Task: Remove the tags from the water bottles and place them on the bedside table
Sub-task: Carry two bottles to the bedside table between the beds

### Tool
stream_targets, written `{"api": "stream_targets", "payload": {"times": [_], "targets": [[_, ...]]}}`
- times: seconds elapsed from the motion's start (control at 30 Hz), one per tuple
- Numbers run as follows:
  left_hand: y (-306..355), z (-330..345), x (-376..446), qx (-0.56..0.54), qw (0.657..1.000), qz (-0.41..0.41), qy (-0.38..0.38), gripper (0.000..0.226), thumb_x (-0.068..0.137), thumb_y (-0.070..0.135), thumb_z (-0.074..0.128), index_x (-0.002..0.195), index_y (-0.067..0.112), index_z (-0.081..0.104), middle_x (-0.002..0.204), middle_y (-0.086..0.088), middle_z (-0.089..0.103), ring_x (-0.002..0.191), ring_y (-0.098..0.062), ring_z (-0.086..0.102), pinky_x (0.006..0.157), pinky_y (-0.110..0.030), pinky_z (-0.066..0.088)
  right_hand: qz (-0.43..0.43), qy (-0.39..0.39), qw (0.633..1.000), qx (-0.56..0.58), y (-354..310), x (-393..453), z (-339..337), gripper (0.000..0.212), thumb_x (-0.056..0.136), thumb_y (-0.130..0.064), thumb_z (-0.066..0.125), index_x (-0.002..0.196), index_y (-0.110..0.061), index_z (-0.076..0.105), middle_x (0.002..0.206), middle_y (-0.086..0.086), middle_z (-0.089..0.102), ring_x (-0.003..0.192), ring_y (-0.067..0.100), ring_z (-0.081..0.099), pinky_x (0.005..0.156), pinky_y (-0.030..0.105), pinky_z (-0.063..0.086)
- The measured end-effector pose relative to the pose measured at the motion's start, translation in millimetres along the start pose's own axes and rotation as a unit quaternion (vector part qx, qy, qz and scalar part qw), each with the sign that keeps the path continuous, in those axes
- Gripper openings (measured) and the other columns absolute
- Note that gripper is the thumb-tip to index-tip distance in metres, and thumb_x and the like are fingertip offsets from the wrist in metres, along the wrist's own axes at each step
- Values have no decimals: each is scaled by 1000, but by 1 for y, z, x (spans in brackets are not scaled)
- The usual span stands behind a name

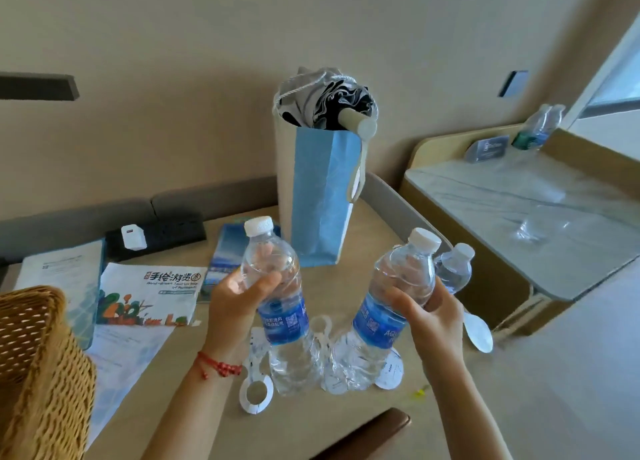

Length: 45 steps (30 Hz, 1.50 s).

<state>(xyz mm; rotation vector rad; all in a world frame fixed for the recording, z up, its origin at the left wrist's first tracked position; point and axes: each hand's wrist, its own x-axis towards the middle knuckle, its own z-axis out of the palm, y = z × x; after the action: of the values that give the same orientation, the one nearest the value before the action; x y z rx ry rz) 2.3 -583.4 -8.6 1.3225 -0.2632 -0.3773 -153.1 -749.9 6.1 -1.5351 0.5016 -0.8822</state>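
Note:
My left hand (pixel 239 295) grips a clear water bottle (pixel 280 300) with a white cap and blue label, held above the wooden table (pixel 349 421). My right hand (pixel 433 315) holds two bottles at once: a blue-labelled one (pixel 391 296) tilted to the right, and behind it a smaller-looking bottle (pixel 455 269) with only its top showing. White paper tags lie flat on the table under the bottles: one ringed tag (pixel 256 392) at the left, one (pixel 320 324) between the bottles, another (pixel 389 373) at the right.
A blue paper bag (pixel 322 196) holding a folded umbrella stands behind the bottles. Brochures (pixel 149 296), a power strip with charger (pixel 156 236) and a woven basket (pixel 38 362) are at the left. A marble-topped side table (pixel 512 199) at the right carries two bottles (pixel 538 127) and a sign. A white plastic spoon (pixel 479 331) lies near the table edge.

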Motion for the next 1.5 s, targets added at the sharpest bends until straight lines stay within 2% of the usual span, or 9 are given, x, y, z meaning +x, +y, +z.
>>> {"api": "stream_targets", "payload": {"times": [0.23,0.43,0.67,0.8,0.97,1.03,1.17,1.33,1.5], "targets": [[-15,60,-48,-37,995,-38,-81,51,43,45,76,85,16,71,81,-6,73,84,-33,66,81,-47,51,-7,85,996,-19,-18,-51,-78,38,51,-42,73,87,-29,68,82,-5,74,77,8,70,57,13,51],[-27,123,-117,-51,984,-48,-167,38,43,39,78,76,21,75,74,-1,74,68,-20,70,66,-33,55,-11,153,987,-49,-39,-119,-164,44,51,-47,70,90,-26,65,78,-19,72,75,1,69,55,9,49],[-41,201,-206,-55,963,-40,-262,45,41,40,79,78,16,71,73,-1,74,68,-19,70,57,-27,55,-10,239,969,-59,-66,-197,-261,46,49,-47,71,87,-22,66,77,-11,74,70,7,70,55,13,51],[-51,245,-244,-26,948,-33,-316,57,32,53,82,78,21,70,77,-2,73,78,-28,68,72,-38,54,-9,304,951,-64,-73,-235,-309,39,52,-37,82,84,-19,67,74,-4,74,68,11,70,56,15,53],[-66,303,-270,-6,913,-37,-407,27,62,31,78,85,20,69,74,4,73,73,-21,70,58,-25,56,6,369,926,-81,-72,-263,-357,35,52,-32,85,80,-21,67,75,0,74,68,13,70,57,17,53],[-76,326,-273,-2,902,-56,-429,34,65,26,74,93,10,67,76,1,74,73,-21,71,56,-21,55,16,396,914,-90,-68,-266,-375,42,48,-42,79,82,-19,67,76,-1,74,69,14,70,58,18,54],[-95,381,-271,-9,888,-73,-454,72,38,55,84,92,10,69,81,-5,74,72,-21,71,55,-22,54,25,427,899,-88,-56,-251,-413,43,52,-33,87,86,-15,67,78,6,74,73,22,71,62,24,57],[-124,462,-245,-8,876,-97,-473,33,58,24,74,86,7,70,73,-4,74,64,-18,71,49,-17,51,38,440,891,-105,-39,-199,-466,42,57,-29,86,90,-12,66,80,7,73,74,21,71,64,24,57],[-144,544,-207,1,865,-129,-484,17,59,19,74,75,13,71,66,-1,73,58,-15,69,46,-16,50,39,456,883,-105,-26,-132,-519,40,55,-27,85,87,-13,66,78,3,74,72,17,71,60,19,54]]}}
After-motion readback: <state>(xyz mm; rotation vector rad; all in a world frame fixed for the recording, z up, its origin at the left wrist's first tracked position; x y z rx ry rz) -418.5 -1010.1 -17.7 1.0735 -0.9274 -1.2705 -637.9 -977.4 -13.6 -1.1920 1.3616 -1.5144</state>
